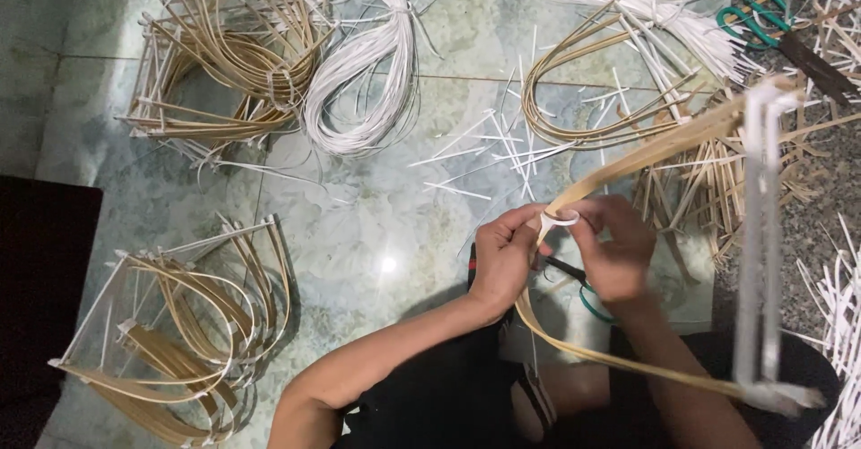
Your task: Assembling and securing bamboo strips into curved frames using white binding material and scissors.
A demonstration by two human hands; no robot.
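My left hand (504, 253) and my right hand (613, 244) meet over my lap, pinching a thin white strip (561, 220) that curls around bent tan bamboo strips (665, 147). The bamboo strips loop from the upper right down past my hands and across to the lower right. White bars (760, 234) cross the bamboo loop's ends at the right. Both hands grip the white strip where it wraps the bamboo.
Bent bamboo frames lie in piles at lower left (184, 323) and upper left (229, 63). A white strip bundle (368, 63) lies at top centre, with cut white bits (502, 148) scattered. Green-handled scissors (762, 17) rest top right; another green-handled tool (583, 292) lies under my hands.
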